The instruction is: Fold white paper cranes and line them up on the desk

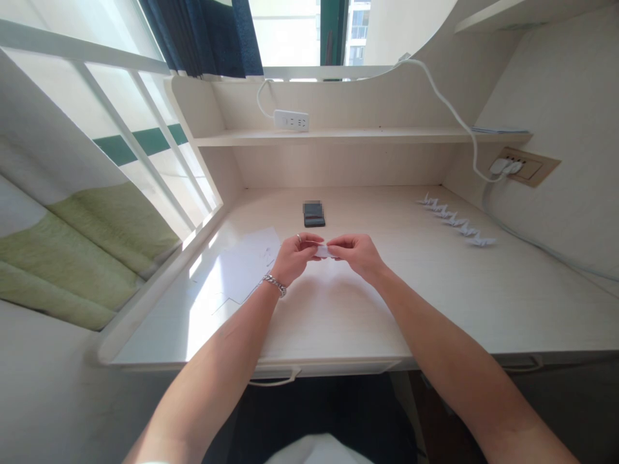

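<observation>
Both my hands meet above the middle of the pale desk [435,303], pinching a small folded piece of white paper [327,251] between them. My left hand [294,256], with a ring and a chain bracelet, grips its left end with closed fingers. My right hand [356,254] pinches its right end. The paper is held just above the desk surface. Loose white paper sheets [246,267] lie on the desk to the left of my left hand.
A dark phone [314,214] lies flat behind my hands. A row of several folded white paper cranes [457,220] runs along the right side. A white power strip [291,120] sits on the shelf, its cable leading to a wall socket [525,167].
</observation>
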A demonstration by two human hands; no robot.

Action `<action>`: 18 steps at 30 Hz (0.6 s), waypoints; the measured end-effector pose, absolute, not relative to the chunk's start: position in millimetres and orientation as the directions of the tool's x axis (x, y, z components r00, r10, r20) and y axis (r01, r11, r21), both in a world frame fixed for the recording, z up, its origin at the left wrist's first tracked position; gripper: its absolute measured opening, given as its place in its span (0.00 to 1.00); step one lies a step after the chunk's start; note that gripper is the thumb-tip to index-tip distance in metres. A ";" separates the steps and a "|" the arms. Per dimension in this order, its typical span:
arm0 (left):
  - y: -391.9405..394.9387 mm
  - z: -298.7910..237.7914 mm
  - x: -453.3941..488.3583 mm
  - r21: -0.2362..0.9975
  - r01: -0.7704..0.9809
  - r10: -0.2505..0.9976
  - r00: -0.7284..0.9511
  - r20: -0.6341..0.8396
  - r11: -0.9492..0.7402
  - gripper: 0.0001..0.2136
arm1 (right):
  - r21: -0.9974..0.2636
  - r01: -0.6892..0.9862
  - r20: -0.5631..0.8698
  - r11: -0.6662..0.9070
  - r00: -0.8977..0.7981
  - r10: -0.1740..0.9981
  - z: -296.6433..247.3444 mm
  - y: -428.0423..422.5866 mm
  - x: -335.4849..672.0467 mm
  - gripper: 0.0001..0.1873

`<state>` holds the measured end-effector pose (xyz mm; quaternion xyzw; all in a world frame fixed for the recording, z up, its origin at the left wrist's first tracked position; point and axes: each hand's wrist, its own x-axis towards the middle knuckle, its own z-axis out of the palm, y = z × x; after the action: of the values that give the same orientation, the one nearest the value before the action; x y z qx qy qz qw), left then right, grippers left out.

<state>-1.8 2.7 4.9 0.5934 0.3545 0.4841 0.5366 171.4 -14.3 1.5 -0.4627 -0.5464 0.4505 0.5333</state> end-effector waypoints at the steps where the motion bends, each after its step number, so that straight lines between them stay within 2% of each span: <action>1: 2.5 4.7 -1.7 0.981 -0.095 0.941 0.280 0.188 -0.168 0.09 | -0.983 0.037 0.178 0.178 0.001 0.984 1.0 -14.1 170.9 0.10; 9: 5.3 -3.6 -0.1 0.948 -0.041 0.917 0.243 0.316 -0.315 0.12 | -0.960 0.099 0.262 0.264 -0.033 0.965 -3.4 -13.2 169.0 0.12; 18: 6.8 -4.2 -0.3 0.938 0.008 0.920 0.195 0.339 -0.347 0.10 | -0.875 0.356 0.319 0.328 -0.087 0.944 4.1 -20.3 169.6 0.09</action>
<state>-0.3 6.8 -4.2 0.6358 0.3650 0.5190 0.4395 169.6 -20.3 4.1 -0.4873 -0.6671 0.3137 0.4681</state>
